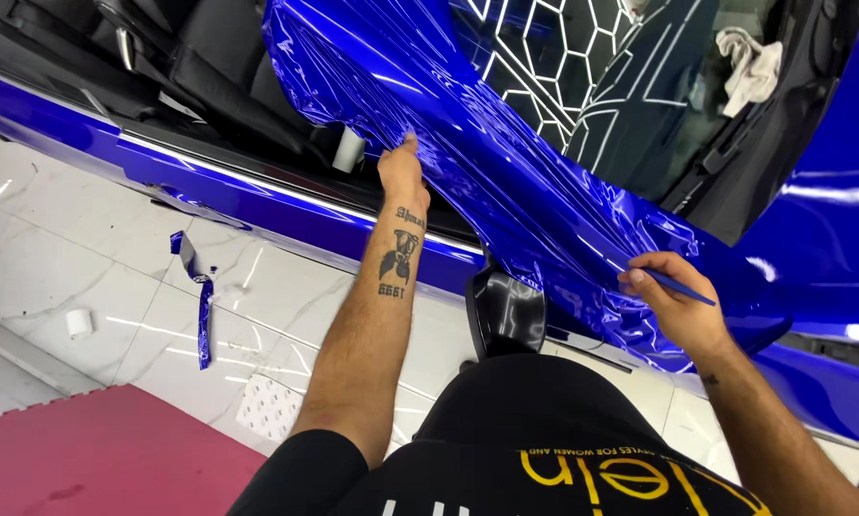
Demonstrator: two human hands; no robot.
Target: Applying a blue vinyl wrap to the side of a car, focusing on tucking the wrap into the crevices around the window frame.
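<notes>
Fingers of the right hand (673,304), at about four o'clock in the view, pinched narrow on a thin blue tool (683,288) whose slim shaft lies across the knuckles toward three o'clock; fingers of the left hand (402,175), near centre and further out, closed on a gathered fold of the blue vinyl film (506,182), thumb uppermost. Nearest item: black side mirror (504,311), glossy, at six o'clock from the film's lower edge, just under it. Film: deep glossy blue sheet, mirror-bright, streaked with white reflections, draped over the open car door (812,220) from eleven o'clock down to four o'clock; creased and bunched where the left hand grips, smoother toward the right hand. Handling, as judged: light, thin, soft and limp; likely slick on its face and prone to creasing or scratching; best taken by an edge or slack fold, as the left hand has it, not by the stretched middle. Floor items at eight o'clock: loose blue film strip (203,306), white backing scrap (269,406), small white roll (78,323), red mat (104,459). Farthest: door window (640,105), white cloth (750,67) at one o'clock, dark seats (209,67) at eleven
</notes>
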